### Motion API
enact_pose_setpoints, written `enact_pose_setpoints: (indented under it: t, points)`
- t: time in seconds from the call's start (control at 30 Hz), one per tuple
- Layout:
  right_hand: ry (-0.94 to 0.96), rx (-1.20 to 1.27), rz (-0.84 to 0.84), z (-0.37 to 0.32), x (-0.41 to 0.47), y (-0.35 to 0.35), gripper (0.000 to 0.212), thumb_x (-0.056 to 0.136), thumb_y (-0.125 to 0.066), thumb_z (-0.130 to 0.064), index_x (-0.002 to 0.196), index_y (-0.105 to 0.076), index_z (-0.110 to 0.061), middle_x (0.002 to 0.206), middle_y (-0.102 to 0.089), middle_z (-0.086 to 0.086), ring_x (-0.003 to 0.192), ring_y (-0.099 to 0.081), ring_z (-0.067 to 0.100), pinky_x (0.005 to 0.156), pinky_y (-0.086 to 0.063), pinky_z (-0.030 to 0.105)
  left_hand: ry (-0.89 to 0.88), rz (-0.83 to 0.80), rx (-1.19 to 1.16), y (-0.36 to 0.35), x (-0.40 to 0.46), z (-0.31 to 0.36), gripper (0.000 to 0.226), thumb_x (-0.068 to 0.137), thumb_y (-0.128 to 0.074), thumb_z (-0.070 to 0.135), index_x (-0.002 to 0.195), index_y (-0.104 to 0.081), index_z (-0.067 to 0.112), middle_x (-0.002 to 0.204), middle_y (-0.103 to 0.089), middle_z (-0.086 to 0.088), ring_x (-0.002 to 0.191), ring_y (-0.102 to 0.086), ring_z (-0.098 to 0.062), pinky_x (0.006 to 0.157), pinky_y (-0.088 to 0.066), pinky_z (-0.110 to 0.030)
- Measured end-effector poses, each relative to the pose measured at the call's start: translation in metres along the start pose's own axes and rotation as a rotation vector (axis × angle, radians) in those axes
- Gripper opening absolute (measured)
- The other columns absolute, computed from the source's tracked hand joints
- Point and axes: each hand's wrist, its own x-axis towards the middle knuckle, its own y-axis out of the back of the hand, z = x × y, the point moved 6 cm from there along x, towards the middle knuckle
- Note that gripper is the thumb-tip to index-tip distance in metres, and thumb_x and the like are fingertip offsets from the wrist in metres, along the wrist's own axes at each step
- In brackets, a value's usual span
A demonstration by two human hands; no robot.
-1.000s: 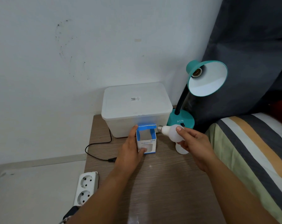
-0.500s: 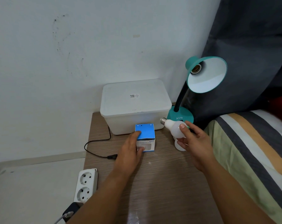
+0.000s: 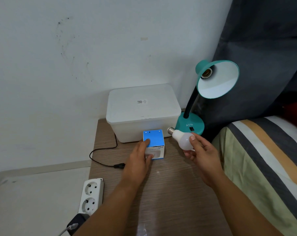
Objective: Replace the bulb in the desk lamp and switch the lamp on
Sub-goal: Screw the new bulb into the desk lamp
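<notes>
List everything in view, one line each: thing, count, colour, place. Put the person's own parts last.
desk lamp: 1, teal, back right of table, socket empty
bulb: 1, white, held in right hand, in front of lamp base
bulb box: 1, blue and white, table centre, under left hand
storage box: 1, white, lidded, back of table against wall
table: 1, brown wood grain, centre
cable with plug: 1, black, left edge of table
power strip: 1, white, two sockets, left of table
bed cover: 1, striped, right
left hand: 1, closing the box flap
right hand: 1, fingers around the bulb
</notes>
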Motion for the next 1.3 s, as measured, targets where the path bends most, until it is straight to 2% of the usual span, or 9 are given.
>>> enact_pose_setpoints:
  t: [0.13,0.27,0.4,0.5,0.67,0.77,0.97,1.13,1.3]
  points:
    - [0.027,0.026,0.013,-0.002,-0.005,0.0,0.033,0.099,-0.06,-0.026,0.132,-0.06,-0.029,0.118,-0.06,-0.007,0.101,-0.068,0.016,0.073,-0.058,0.024,0.038,-0.005,0.009,0.001,0.002,0.004,0.059,0.095,-0.064,0.021,0.147,-0.036,0.028,0.146,-0.047,-0.003,0.124,-0.055,-0.018,0.096,-0.053,-0.034]
    - [0.059,0.013,0.011,-0.008,-0.012,0.001,0.036,0.101,-0.058,-0.023,0.137,-0.059,-0.026,0.122,-0.061,-0.009,0.11,-0.065,0.015,0.085,-0.058,0.03,0.041,0.007,0.009,0.005,-0.003,0.012,0.065,0.095,-0.065,0.02,0.15,-0.032,0.029,0.15,-0.043,-0.002,0.132,-0.048,-0.02,0.098,-0.048,-0.031]
    - [0.141,-0.021,0.027,-0.023,-0.027,0.005,0.039,0.094,-0.068,-0.014,0.129,-0.061,-0.03,0.116,-0.064,-0.008,0.103,-0.066,0.011,0.083,-0.057,0.025,0.025,0.045,0.028,0.015,-0.014,0.02,0.067,0.094,-0.065,0.021,0.151,-0.031,0.027,0.154,-0.04,-0.001,0.138,-0.042,-0.019,0.106,-0.041,-0.033]
    - [0.23,-0.095,0.016,-0.034,-0.038,0.008,0.054,0.084,-0.077,-0.006,0.121,-0.058,-0.039,0.109,-0.067,-0.008,0.091,-0.068,0.001,0.07,-0.054,0.012,-0.011,0.075,0.053,0.024,-0.021,0.028,0.06,0.094,-0.064,0.021,0.148,-0.037,0.023,0.15,-0.043,0.0,0.136,-0.042,-0.018,0.103,-0.036,-0.025]
    - [0.294,-0.156,0.018,-0.049,-0.051,0.015,0.061,0.081,-0.081,-0.009,0.128,-0.056,-0.039,0.11,-0.065,-0.013,0.088,-0.068,-0.006,0.071,-0.053,0.01,-0.102,0.072,0.094,0.034,-0.016,0.059,0.058,0.093,-0.067,0.029,0.146,-0.042,0.023,0.147,-0.047,0.004,0.133,-0.044,-0.013,0.1,-0.025,-0.013]
    - [0.33,-0.174,0.034,-0.059,-0.053,0.024,0.067,0.08,-0.083,-0.013,0.138,-0.056,-0.033,0.117,-0.068,-0.011,0.097,-0.069,0.0,0.084,-0.057,0.02,-0.203,0.086,0.13,0.036,-0.003,0.085,0.062,0.09,-0.069,0.029,0.146,-0.042,0.028,0.144,-0.05,0.006,0.128,-0.049,-0.014,0.095,-0.029,-0.014]
    - [0.351,-0.114,0.046,-0.067,-0.046,0.039,0.065,0.083,-0.08,-0.009,0.141,-0.056,-0.026,0.118,-0.07,-0.002,0.093,-0.07,-0.002,0.073,-0.054,0.011,-0.24,0.049,0.17,0.031,0.017,0.111,0.073,0.087,-0.073,0.039,0.149,-0.037,0.03,0.147,-0.048,0.003,0.129,-0.048,-0.016,0.104,-0.039,-0.028]
    - [0.377,-0.104,0.083,-0.073,-0.04,0.047,0.064,0.084,-0.079,-0.007,0.14,-0.055,-0.027,0.114,-0.071,-0.006,0.091,-0.071,-0.002,0.073,-0.054,0.012,-0.284,0.013,0.155,0.034,0.038,0.126,0.091,0.084,-0.075,0.04,0.157,-0.022,0.026,0.16,-0.029,0.0,0.145,-0.03,-0.017,0.116,-0.028,-0.031]
    - [0.437,-0.058,0.167,-0.094,-0.025,0.05,0.066,0.082,-0.08,-0.004,0.14,-0.055,-0.025,0.103,-0.07,-0.016,0.092,-0.071,-0.001,0.073,-0.054,0.012,-0.425,0.021,0.169,0.05,0.07,0.172,0.102,0.081,-0.079,0.034,0.158,-0.011,0.034,0.161,-0.027,0.001,0.147,-0.024,-0.015,0.118,-0.026,-0.03]
